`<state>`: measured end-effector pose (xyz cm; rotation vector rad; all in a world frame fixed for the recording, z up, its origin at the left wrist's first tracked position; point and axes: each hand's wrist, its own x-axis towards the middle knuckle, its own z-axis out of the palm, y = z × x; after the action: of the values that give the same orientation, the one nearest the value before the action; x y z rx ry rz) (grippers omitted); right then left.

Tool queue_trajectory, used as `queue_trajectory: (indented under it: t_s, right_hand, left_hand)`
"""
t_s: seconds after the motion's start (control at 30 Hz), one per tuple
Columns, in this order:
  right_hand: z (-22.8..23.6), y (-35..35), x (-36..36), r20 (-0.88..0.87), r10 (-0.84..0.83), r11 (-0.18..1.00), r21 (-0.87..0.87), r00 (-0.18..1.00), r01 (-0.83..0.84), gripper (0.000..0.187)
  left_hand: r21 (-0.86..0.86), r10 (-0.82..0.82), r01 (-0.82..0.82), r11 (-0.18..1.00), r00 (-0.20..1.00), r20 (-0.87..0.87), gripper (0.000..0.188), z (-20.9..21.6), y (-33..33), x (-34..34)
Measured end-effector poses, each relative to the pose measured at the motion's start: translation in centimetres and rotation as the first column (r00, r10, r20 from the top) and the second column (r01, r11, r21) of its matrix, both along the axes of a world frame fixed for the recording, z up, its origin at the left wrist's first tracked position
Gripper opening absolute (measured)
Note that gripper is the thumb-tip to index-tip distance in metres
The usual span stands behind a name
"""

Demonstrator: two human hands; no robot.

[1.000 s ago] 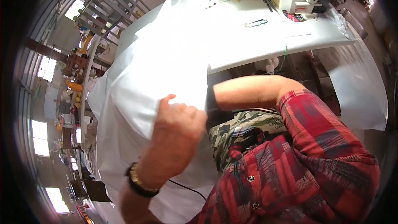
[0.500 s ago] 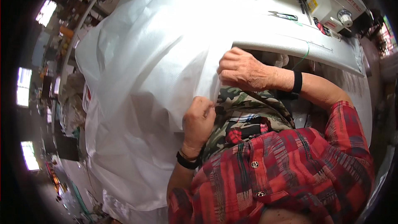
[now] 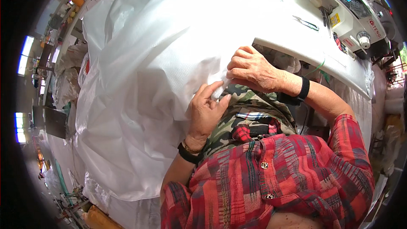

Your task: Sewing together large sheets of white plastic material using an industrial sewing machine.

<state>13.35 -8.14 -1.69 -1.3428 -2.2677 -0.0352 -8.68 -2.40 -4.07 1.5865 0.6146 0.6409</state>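
Note:
A large white sheet of fabric (image 3: pixel 140 89) spreads over the table and hangs down to my lap, full of soft folds. My right hand (image 3: pixel 256 71) pinches its right edge with curled fingers. Just below and to the left, my left hand (image 3: pixel 205 112) has a small fold of the same edge between thumb and forefinger, the two tips a little apart. The left hand's other fingers are curled and partly hidden. Both hands are close together above my camouflage-patterned lap (image 3: pixel 231 114).
A white sewing machine (image 3: pixel 349 23) with a lit blue display stands at the upper right. Thread snips (image 3: pixel 306 23) lie on the white tabletop (image 3: pixel 292 36). Green thread (image 3: pixel 321 64) hangs over its front edge. Cluttered shelves and bags line the left.
My left hand has moved slightly up, its thumb and forefinger spreading from a tighter pinch. The right hand still grips the edge. The view has shifted, showing more of the machine.

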Motion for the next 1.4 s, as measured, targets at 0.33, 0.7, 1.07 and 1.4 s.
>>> queue_trajectory:
  t_s: [0.33,0.7,1.07,1.4]
  right_hand:
    - [1.8,1.5,3.7,-0.158,-0.110,0.992,-0.074,0.981,0.099,0.019]
    - [1.3,3.5,11.6,-0.461,-0.279,0.871,-0.491,0.843,0.020,0.067]
    - [3.7,4.7,14.4,0.292,-0.476,0.868,0.006,0.829,0.496,0.046]
    - [2.1,3.5,14.4,0.058,-0.706,0.704,0.156,0.705,0.693,0.043]
  left_hand:
    - [0.587,0.184,-0.129,0.799,0.982,-0.035,0.015,1.4,1.3,0.5]
    - [0.507,0.030,0.023,0.861,0.995,-0.096,0.024,1.6,2.8,0.2]
    - [0.515,-0.316,0.317,0.796,0.944,-0.094,0.019,2.9,1.9,2.5]
    - [0.659,-0.494,0.457,0.598,0.857,-0.146,0.008,4.2,0.9,6.5]
